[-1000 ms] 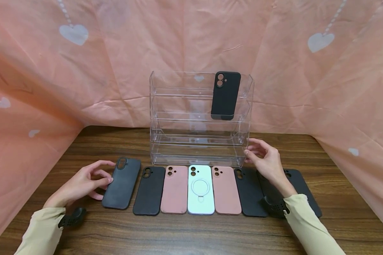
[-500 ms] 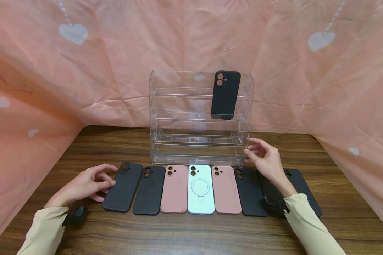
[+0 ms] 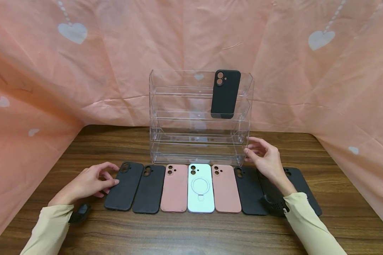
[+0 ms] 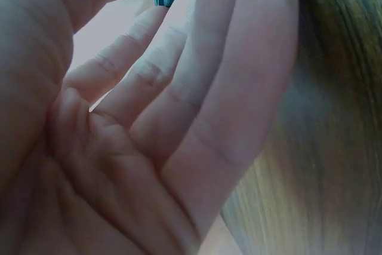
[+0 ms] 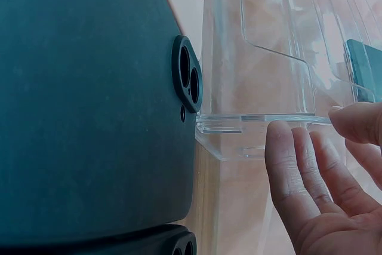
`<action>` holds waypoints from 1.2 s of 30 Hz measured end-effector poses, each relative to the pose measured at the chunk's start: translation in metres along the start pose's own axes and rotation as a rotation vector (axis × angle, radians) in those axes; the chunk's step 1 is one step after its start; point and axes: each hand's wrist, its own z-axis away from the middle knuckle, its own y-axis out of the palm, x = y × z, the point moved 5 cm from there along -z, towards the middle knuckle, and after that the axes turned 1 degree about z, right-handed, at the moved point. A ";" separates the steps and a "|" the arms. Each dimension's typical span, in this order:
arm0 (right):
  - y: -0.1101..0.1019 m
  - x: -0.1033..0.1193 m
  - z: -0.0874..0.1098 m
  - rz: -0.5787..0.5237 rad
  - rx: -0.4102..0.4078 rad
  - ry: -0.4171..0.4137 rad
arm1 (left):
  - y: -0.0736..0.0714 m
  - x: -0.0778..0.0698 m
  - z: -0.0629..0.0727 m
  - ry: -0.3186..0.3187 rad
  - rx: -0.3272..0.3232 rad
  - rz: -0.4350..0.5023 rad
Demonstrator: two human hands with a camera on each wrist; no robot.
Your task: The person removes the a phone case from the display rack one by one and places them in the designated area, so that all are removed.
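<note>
A black phone case (image 3: pixel 124 186) lies flat at the left end of a row on the table. My left hand (image 3: pixel 87 182) touches its left edge with thumb and fingertips; the left wrist view shows little but loosely bent fingers and a dark bit of case at the top. Behind the row stands a clear tiered acrylic rack (image 3: pixel 199 148), with one black phone case (image 3: pixel 226 94) upright in a tier at its upper right. My right hand (image 3: pixel 266 159) rests against the rack's right side wall, fingertips along it and thumb by its front edge in the right wrist view.
The row continues with a black case (image 3: pixel 149 189), a pink case (image 3: pixel 174 187), a white case with a ring (image 3: pixel 200 203), another pink case (image 3: pixel 226 189) and several black cases (image 3: pixel 250 191) partly under my right forearm. A pink heart-print cloth (image 3: pixel 115 71) hangs behind.
The leftmost black case, tilted up in my left hand a second ago, now lies flat and has shifted slightly right, with the hand following. My right hand has stayed at the rack.
</note>
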 end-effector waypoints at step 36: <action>0.000 -0.001 0.000 -0.044 0.003 0.001 | 0.006 -0.054 -0.018 0.312 -0.245 -0.006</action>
